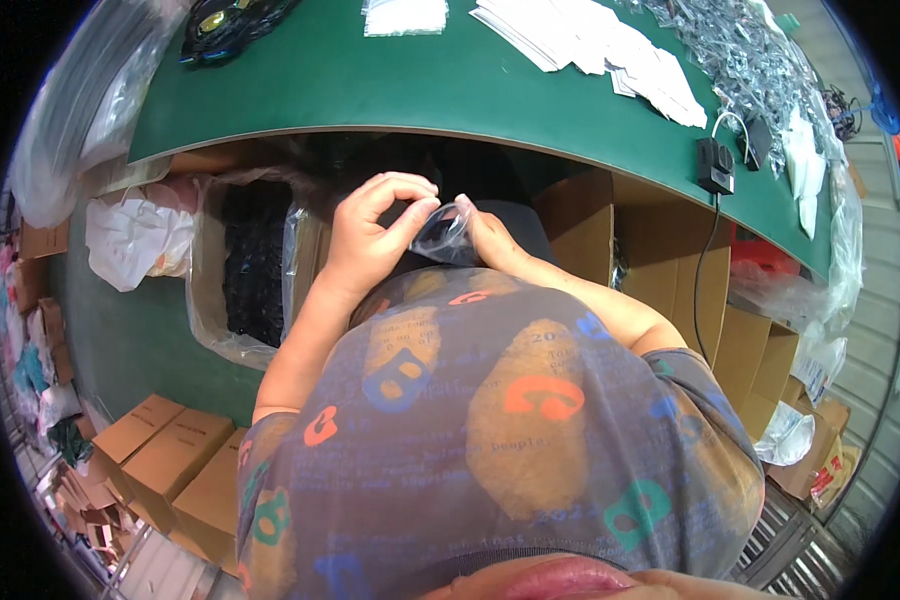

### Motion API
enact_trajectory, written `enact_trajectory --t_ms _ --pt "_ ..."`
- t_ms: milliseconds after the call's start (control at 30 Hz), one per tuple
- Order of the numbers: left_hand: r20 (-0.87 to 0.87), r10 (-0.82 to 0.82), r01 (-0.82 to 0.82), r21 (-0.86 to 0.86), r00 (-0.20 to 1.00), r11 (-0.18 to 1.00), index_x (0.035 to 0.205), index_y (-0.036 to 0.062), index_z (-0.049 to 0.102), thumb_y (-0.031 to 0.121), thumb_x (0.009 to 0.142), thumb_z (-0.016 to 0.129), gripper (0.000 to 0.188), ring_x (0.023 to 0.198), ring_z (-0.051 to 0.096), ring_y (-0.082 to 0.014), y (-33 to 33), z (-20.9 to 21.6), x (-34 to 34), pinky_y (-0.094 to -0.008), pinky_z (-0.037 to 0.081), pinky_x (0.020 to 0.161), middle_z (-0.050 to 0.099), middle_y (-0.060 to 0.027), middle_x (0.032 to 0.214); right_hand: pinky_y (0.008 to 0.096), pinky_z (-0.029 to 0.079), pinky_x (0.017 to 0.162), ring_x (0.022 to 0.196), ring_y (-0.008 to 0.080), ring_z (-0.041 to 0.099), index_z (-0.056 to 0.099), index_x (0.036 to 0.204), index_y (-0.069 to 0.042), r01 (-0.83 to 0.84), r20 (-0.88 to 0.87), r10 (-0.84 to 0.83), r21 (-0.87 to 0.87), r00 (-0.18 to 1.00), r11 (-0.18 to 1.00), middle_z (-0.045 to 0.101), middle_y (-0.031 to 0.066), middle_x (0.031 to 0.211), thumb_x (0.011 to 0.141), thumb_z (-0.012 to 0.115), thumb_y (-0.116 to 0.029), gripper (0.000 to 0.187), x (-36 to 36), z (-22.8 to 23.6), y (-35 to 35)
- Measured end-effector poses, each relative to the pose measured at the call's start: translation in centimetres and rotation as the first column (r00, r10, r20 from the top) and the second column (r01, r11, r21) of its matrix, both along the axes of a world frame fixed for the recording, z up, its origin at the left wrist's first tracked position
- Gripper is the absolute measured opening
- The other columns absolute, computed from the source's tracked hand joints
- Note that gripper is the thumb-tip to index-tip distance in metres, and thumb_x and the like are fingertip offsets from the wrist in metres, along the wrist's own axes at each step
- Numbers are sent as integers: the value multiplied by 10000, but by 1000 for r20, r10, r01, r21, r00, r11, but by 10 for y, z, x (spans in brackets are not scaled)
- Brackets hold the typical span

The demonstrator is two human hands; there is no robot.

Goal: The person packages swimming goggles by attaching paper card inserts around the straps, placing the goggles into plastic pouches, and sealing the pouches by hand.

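One clear plastic bag [444,243] is located between the left hand [375,233] and the right hand [494,241], in front of a grey printed shirt [450,430]. Right hand: thumb and finger pinch the bag's upper edge. Left hand: curled, thumb and forefinger tips close together just beside the bag; whether they grip the film cannot be told. Left of the left hand, a plastic-lined carton [313,238] contains black items [254,262], kind not determinable. Ahead of both hands, a green tabletop [370,95] bears white sheets [595,45] and, farther right of the right hand, a heap of clear plastic packaging [750,60] and a small black device [715,165] with a cable. Right of the right hand, an open cardboard box [670,235] lies below the table edge. Writing: the shirt carries large coloured letters and rows of small print; brown cartons [182,455], behind and left of the left hand, show faint dark marks too small to read.
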State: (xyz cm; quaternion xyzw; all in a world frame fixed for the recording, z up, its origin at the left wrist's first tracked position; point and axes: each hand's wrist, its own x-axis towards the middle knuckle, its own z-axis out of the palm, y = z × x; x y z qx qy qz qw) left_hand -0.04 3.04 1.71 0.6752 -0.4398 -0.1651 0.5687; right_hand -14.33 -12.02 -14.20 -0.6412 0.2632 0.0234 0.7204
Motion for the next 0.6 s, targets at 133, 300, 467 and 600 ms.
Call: enact_trajectory --t_ms 133,300,467,600 --pt "146 -270 232 235 952 944 1083 69 708 263 705 914 473 1311 561 -334 10 0 0 -440 449 1079 594 -152 1415 357 481 909 926 193 619 705 1097 17 44 34 -44 8 998 999 711 103 973 1092 287 -598 744 -6 7 1" --pt "-121 -194 213 169 973 962 1067 4 761 79 949 700 153 1159 680 -250 11 -37 -24 -351 523 991 705 -155 1267 379 472 995 1092 241 651 698 1201 5 -24 106 30 -59 994 998 723 180 1142 1092 305 -581 714 -6 19 1" --pt "-130 -141 159 141 981 977 1070 25 768 130 951 711 168 983 721 -234 7 -49 -26 -322 558 856 762 -131 1066 357 483 974 1073 214 648 707 1169 -3 -64 6 64 79 998 995 723 120 1130 1100 327 -558 676 -7 25 -5" --pt "-104 -156 171 157 982 973 1060 27 768 136 959 703 162 894 720 -226 2 -51 -24 -317 551 786 756 -113 986 338 461 1022 1092 170 622 660 1225 -20 83 112 -117 274 987 958 686 72 1138 1112 350 -515 595 -11 61 -12"
